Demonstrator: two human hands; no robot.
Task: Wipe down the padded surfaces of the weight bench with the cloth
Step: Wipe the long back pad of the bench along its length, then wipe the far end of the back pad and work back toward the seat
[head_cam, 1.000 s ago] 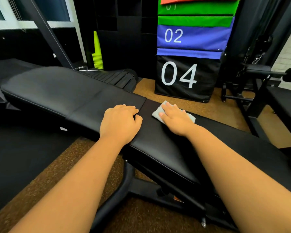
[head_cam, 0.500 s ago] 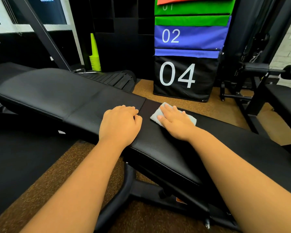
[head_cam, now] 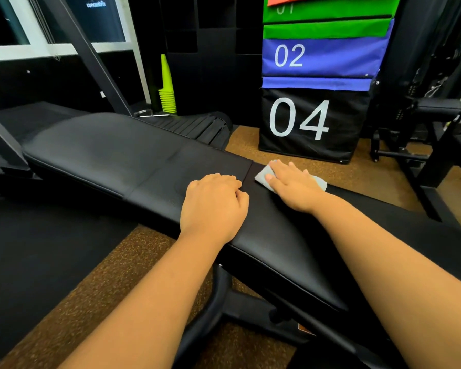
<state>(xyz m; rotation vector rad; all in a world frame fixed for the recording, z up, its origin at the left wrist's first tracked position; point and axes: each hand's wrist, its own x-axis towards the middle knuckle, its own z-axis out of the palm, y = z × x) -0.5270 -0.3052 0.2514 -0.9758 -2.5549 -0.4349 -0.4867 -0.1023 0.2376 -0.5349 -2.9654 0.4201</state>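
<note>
Both hands lie on the black weight bench (head_cam: 133, 155). Right hand (head_cam: 294, 186) presses flat, fingers straight, on the grey cloth (head_cam: 262, 177) at the bench's far edge, covering most of it. Left hand (head_cam: 213, 206), just beside it, rests palm down with fingers curled over the gap between the 2 pads, holding nothing. Bench runs long from left hand's far left toward lower right, where the forearms hide it.
</note>
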